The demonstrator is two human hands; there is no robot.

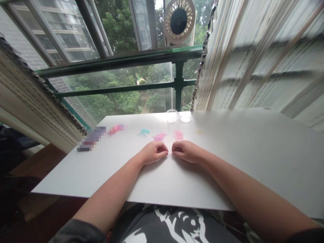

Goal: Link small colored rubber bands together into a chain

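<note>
My left hand (155,152) is closed in a pinch at the middle of the white table (202,189). Facing it, a small gap away, my right hand (186,151) is pinched closed too. Between the two sets of fingertips shows a thin pale pink-purple loop (170,155), too small to make out in detail. Just beyond the hands lie a purple-pink pile of small loops (159,136) and a pink pile (178,135). Farther left is a teal pile (144,132); to the right, a few yellowish pieces (199,132).
A multicoloured heap (116,129) lies at the left, beside a pixelated object (91,139). A clear cup (171,115) and a clear shallow dish (185,118) stand at the far edge. Beyond are a green railing (121,61), a round fan (179,21) and curtains (240,67).
</note>
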